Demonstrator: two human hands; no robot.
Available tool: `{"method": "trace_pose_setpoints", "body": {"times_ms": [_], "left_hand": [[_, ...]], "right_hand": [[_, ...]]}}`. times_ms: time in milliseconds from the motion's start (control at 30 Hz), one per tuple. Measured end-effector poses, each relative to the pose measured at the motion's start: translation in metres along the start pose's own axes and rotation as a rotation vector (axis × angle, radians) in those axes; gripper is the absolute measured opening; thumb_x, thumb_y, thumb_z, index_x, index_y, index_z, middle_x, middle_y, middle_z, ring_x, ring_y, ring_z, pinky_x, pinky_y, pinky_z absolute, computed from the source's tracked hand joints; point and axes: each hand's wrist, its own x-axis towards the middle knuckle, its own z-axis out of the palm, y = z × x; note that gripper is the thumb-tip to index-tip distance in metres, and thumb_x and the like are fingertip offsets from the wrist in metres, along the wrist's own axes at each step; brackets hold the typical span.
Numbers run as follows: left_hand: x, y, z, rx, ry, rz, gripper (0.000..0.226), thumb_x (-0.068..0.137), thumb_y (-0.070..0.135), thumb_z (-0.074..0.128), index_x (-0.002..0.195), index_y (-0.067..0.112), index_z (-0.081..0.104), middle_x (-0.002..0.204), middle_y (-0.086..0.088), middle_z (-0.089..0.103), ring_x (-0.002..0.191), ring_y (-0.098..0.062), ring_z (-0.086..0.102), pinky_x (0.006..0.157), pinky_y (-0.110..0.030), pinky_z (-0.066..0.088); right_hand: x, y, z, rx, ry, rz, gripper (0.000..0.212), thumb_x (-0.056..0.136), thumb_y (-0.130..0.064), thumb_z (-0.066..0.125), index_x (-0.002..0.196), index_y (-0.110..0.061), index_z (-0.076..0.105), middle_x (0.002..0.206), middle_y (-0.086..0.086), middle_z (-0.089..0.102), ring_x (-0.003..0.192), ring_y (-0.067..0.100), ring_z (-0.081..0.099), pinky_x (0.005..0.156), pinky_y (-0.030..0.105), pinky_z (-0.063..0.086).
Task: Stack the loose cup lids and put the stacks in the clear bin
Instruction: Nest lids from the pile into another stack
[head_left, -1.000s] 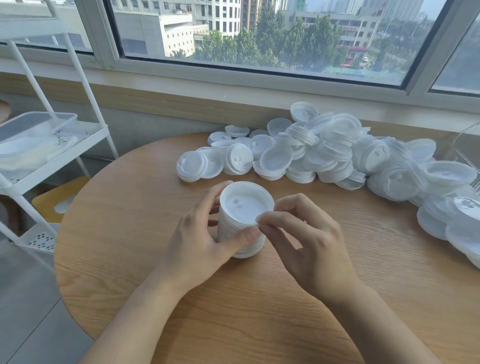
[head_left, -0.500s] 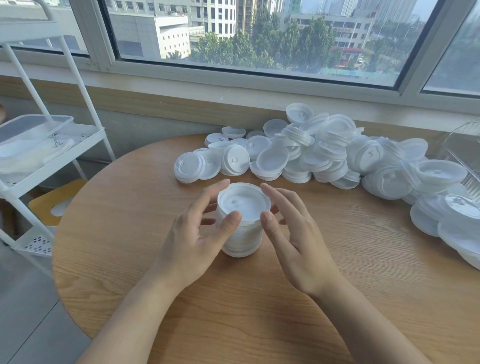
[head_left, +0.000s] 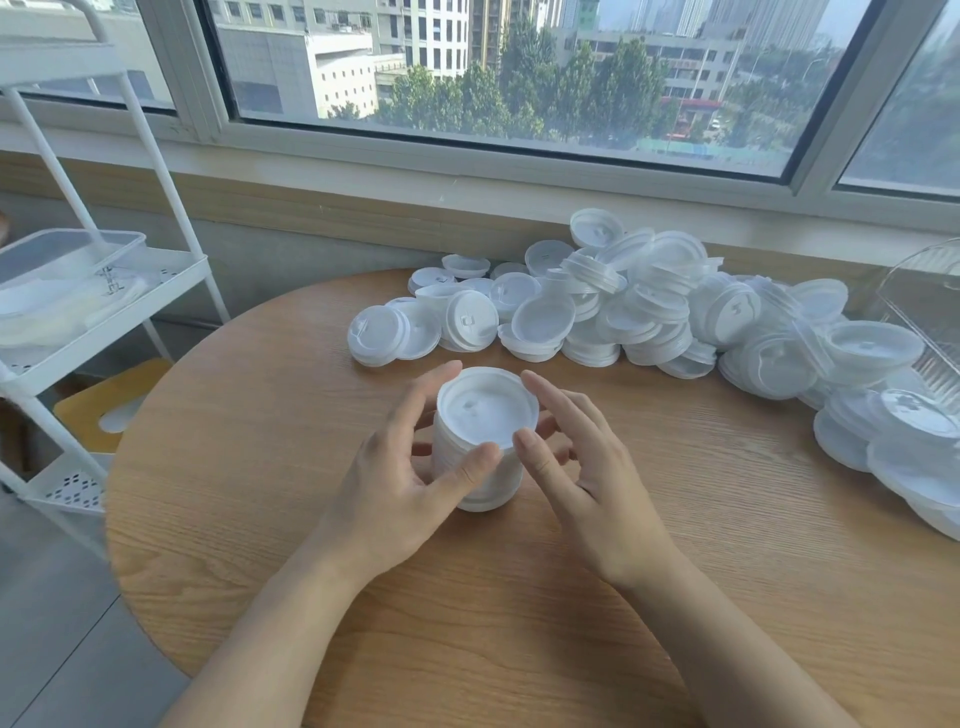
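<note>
The short white stack of translucent plastic cup lids (head_left: 480, 441) stands upright on the round wooden table (head_left: 675, 597), a little in from its near edge and about midway between its left and right edges. A second ago our right hand (head_left: 587, 467) was pinching the rim of the top lid; now that pinch is gone and the hand has drawn back to the stack's right side with its fingers (head_left: 550, 395) straightened, holding nothing, only near or lightly against the wall. Our left hand (head_left: 410, 467) cups the left side, thumb across the front and fingers loosely bent around the far side, steadying more than gripping. We judge the top lid is seated and we are squaring the stack up, so this stack looks close to ready.

Behind it, along the far edge of the table below the window, the large heap of loose white lids (head_left: 649, 312) lies well apart from our hands, spreading round toward the right edge. The clear plastic bin (head_left: 930, 312) shows only partly at the right edge of the table. Much of the task remains.

At left stands a white metal trolley (head_left: 119, 280).
</note>
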Motion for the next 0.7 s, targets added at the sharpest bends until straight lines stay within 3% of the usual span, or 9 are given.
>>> {"method": "trace_pose_setpoints", "body": {"times_ms": [133,333,433,600,700], "left_hand": [[0.002,-0.001,0.004,-0.025,0.009,-0.018,0.082,0.078,0.076,0.072,0.15,0.053,0.04,0.142,0.023,0.06,0.134,-0.001,0.056,0.106,-0.037,0.054],[0.015,-0.001,0.016,-0.093,0.052,-0.028,0.081,0.078,0.069,0.076,0.148,0.048,0.044,0.139,0.024,0.061,0.132,0.0,0.057,0.108,-0.038,0.053],[0.027,-0.005,0.025,-0.112,0.104,-0.045,0.083,0.076,0.071,0.076,0.149,0.047,0.044,0.14,0.024,0.06,0.133,-0.001,0.055,0.11,-0.041,0.051],[0.046,-0.009,0.035,-0.14,0.175,-0.07,0.084,0.079,0.066,0.08,0.151,0.043,0.045,0.141,0.024,0.06,0.133,0.004,0.054,0.113,-0.041,0.049],[0.054,-0.011,0.038,-0.143,0.191,-0.081,0.081,0.081,0.063,0.08,0.152,0.043,0.045,0.145,0.022,0.058,0.135,0.004,0.052,0.115,-0.039,0.047]], "right_hand": [[0.0,-0.001,0.003,0.034,0.035,0.006,0.052,0.103,-0.044,0.058,0.154,-0.034,0.048,0.122,-0.019,0.057,0.104,0.017,0.062,0.086,0.018,0.048],[0.01,0.009,-0.004,0.022,0.091,0.043,0.049,0.106,-0.048,0.052,0.153,-0.035,0.048,0.126,-0.016,0.058,0.113,0.01,0.06,0.086,0.016,0.049],[0.027,0.026,-0.01,0.014,0.179,0.111,0.044,0.105,-0.041,0.056,0.149,-0.032,0.053,0.122,-0.011,0.058,0.103,0.009,0.061,0.084,0.019,0.05],[0.062,0.057,-0.012,-0.078,0.252,0.168,0.044,0.103,-0.037,0.062,0.146,-0.036,0.055,0.119,-0.009,0.059,0.098,0.006,0.062,0.092,0.038,0.055],[0.083,0.064,-0.012,-0.158,0.279,0.143,0.043,0.104,-0.038,0.059,0.147,-0.036,0.054,0.12,-0.009,0.058,0.092,-0.001,0.06,0.091,0.032,0.053]]}}
